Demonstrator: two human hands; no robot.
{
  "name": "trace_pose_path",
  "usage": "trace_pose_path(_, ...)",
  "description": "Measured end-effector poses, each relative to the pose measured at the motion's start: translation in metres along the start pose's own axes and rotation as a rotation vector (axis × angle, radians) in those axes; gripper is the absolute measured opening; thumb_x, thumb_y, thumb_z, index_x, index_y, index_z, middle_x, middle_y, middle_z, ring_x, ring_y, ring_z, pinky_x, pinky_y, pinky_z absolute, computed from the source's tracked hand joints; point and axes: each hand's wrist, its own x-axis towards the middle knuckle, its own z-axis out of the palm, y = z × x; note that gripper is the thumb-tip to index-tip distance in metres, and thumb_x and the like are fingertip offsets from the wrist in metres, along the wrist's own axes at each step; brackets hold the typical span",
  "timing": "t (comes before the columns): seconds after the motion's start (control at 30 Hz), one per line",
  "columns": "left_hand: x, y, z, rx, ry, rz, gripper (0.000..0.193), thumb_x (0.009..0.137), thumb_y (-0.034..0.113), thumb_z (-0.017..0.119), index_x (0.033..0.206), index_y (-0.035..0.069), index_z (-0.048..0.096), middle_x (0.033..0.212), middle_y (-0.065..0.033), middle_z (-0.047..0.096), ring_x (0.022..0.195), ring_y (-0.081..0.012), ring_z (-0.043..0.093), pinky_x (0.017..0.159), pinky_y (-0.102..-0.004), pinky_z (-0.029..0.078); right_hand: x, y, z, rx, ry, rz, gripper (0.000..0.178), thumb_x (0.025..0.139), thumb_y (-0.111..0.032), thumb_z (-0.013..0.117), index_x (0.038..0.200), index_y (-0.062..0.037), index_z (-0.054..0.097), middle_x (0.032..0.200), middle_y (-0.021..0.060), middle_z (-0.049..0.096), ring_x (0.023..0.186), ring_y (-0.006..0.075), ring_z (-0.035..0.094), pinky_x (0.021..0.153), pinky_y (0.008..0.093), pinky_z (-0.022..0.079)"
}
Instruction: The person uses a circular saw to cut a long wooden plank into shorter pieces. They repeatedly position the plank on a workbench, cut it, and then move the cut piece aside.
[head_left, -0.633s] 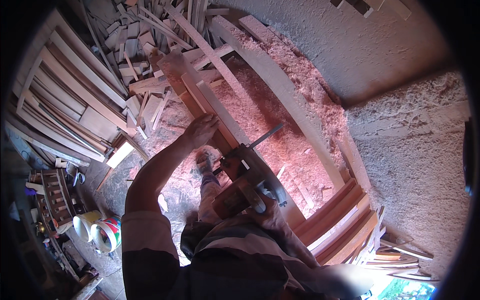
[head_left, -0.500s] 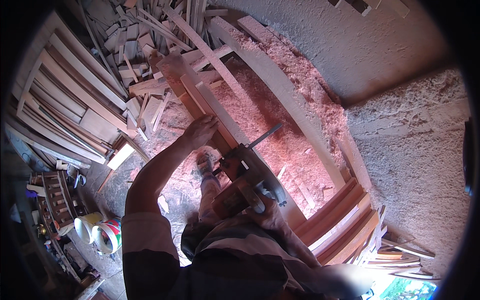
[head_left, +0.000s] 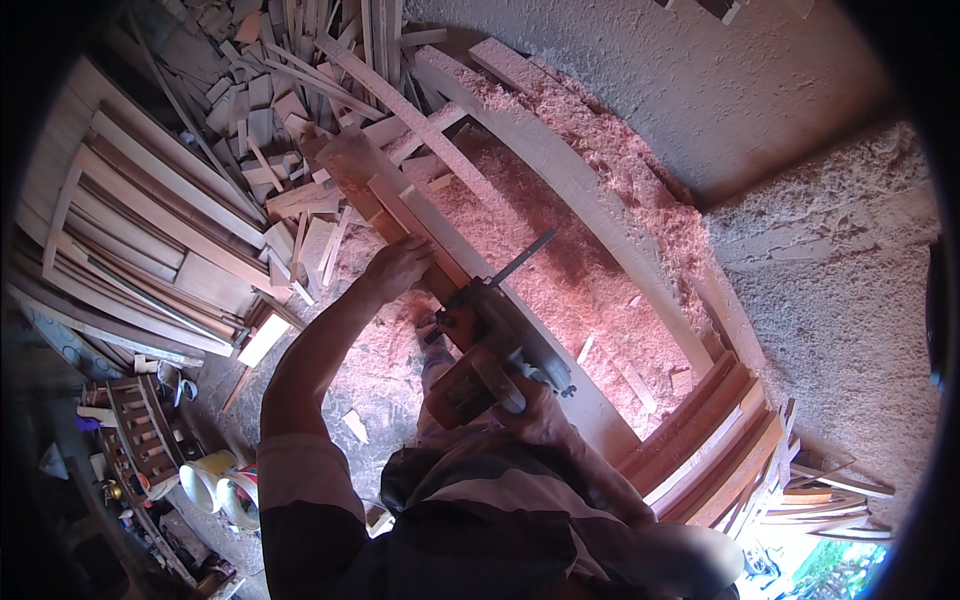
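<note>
My right hand (head_left: 536,408) is closed round the rear handle of a circular saw (head_left: 470,388), its dark motor housing jutting to the left. From the saw's front a thin metal guide bar (head_left: 526,257) sticks out to the right. The saw rests on a long reddish wood strip (head_left: 420,230), which lies along a thick beam (head_left: 350,160). Ahead of the saw, my left hand (head_left: 400,266) is closed over the strip's left side, its thumb hidden. The blade and the underside of the saw cannot be seen.
Pinkish sawdust (head_left: 560,270) covers the ground beside a curved plank (head_left: 590,200). Offcuts (head_left: 262,100) are heaped at the far left, with stacked curved boards (head_left: 170,215) nearer. More boards (head_left: 710,440) lie at the right. Buckets (head_left: 205,480) stand low at the left, and a rough wall (head_left: 830,260) rises right.
The saw has advanced a little along the strip, away from me, with my right hand on it. My left hand stays on the strip. The whole view has shifted slightly.
</note>
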Motion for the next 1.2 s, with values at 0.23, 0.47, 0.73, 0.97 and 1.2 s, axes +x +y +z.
trace_pose_path(0.23,-0.008,-0.033,0.016,-0.066,0.044,-0.065,0.041,0.084,0.021,0.067,0.122,0.004,0.068,0.131,-0.0088,0.065,0.129,-0.0237,0.055,0.117,-0.0361,0.039,0.032,-0.018,0.008,0.016,0.043,-0.08,0.043,0.082,-0.011,0.071,0.124,-0.0026,0.064,0.108,0.0202,0.07,0.102,0.0352,0.07,0.085,0.0422,0.054)
trace_pose_path(0.47,-0.012,-0.068,0.029,-0.063,-0.101,-0.094,0.059,0.081,0.032,0.072,0.131,0.003,0.062,0.14,-0.0121,0.06,0.136,-0.0268,0.051,0.119,-0.0378,0.039,0.065,-0.015,0.02,0.055,0.045,-0.127,0.048,0.081,-0.012,0.073,0.128,-0.0031,0.063,0.111,0.0213,0.069,0.107,0.0369,0.068,0.088,0.0427,0.053)
trace_pose_path(0.73,-0.018,-0.092,0.035,-0.094,0.009,-0.058,0.063,0.071,0.028,0.081,0.127,0.004,0.064,0.135,-0.0098,0.063,0.132,-0.025,0.053,0.118,-0.038,0.038,0.088,-0.02,0.023,0.063,-0.016,-0.069,0.055,0.08,-0.011,0.074,0.133,-0.0039,0.06,0.113,0.0207,0.068,0.109,0.0363,0.067,0.089,0.0433,0.052)
trace_pose_path(0.97,-0.025,-0.114,0.045,-0.153,0.057,-0.067,0.063,0.07,0.028,0.081,0.127,0.005,0.065,0.135,-0.011,0.062,0.13,-0.0265,0.054,0.117,-0.0375,0.04,0.114,-0.023,0.033,0.063,0.04,-0.185,0.051,0.079,-0.011,0.075,0.128,-0.0038,0.062,0.109,0.0205,0.069,0.106,0.038,0.067,0.087,0.0438,0.052)
trace_pose_path(1.2,-0.029,-0.138,0.052,-0.216,0.025,-0.154,0.07,0.069,0.031,0.083,0.129,0.002,0.063,0.133,-0.0134,0.062,0.127,-0.0306,0.056,0.111,-0.0404,0.046,0.139,-0.023,0.038,-0.005,0.018,-0.14,0.051,0.08,-0.018,0.075,0.128,-0.0056,0.062,0.114,0.0239,0.069,0.109,0.0428,0.067,0.088,0.0474,0.055)
